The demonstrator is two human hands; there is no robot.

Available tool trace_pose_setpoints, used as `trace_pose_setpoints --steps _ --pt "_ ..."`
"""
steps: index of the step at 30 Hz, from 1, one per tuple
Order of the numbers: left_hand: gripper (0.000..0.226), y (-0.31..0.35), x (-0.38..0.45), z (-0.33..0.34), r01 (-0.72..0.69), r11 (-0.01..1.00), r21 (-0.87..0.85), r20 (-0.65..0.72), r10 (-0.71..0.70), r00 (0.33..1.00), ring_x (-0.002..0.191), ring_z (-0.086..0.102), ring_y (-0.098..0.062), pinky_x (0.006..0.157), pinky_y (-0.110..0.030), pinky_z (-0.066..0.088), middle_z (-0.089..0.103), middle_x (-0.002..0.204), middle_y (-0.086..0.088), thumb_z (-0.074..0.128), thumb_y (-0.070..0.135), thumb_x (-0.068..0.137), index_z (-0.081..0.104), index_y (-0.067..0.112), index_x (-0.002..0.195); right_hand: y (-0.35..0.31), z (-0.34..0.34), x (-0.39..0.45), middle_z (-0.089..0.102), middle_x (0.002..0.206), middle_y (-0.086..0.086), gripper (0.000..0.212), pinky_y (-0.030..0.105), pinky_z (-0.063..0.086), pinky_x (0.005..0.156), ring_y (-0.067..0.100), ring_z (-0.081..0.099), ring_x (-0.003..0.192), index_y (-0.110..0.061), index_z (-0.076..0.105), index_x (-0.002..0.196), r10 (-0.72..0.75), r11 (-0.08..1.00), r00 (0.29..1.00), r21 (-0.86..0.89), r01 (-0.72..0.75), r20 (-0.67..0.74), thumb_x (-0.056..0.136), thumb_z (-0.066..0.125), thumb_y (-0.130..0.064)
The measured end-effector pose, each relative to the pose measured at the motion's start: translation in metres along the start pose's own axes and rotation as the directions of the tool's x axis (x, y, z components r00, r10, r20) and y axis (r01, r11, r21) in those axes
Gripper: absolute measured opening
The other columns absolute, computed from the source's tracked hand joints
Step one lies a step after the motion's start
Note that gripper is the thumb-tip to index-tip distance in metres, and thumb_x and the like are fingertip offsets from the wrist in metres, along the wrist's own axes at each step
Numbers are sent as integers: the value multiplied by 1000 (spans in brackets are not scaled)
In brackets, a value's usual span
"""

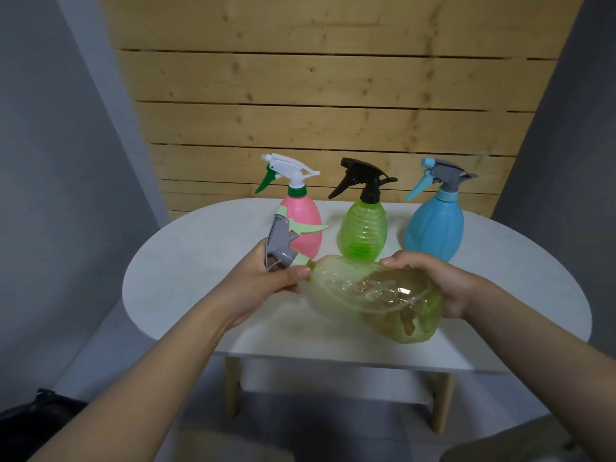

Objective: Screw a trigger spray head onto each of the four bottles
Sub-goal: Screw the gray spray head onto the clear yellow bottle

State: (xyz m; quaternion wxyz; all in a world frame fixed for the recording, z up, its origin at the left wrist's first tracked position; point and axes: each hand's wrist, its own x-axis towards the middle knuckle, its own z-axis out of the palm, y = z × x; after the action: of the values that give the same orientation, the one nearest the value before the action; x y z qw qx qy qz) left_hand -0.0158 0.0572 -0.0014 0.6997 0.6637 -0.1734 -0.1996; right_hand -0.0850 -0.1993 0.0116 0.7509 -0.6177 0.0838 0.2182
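A pale green see-through bottle lies tilted on its side above the white table, neck pointing left. My right hand grips its fat base. My left hand holds the grey and light green trigger head at the bottle's neck. Behind stand three upright bottles, each with a spray head on top: a pink bottle with a white and green head, a bright green ribbed bottle with a black head, and a blue bottle with a grey and blue head.
The oval table has wooden legs and stands against a wooden slat panel. Grey walls flank both sides. A dark object lies on the floor at lower left.
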Motion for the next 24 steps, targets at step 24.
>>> trace_pose_setpoints --steps 24 --pt "27 -2 -1 -10 -134 954 -270 -112 107 988 69 66 -5 62 -21 52 69 82 9 65 11 67 57 17 92 -2 5 2 70 72 25 82 26 52 43 28 66 51 1 60 102 2 968 983 -248 -48 -182 80 31 -73"
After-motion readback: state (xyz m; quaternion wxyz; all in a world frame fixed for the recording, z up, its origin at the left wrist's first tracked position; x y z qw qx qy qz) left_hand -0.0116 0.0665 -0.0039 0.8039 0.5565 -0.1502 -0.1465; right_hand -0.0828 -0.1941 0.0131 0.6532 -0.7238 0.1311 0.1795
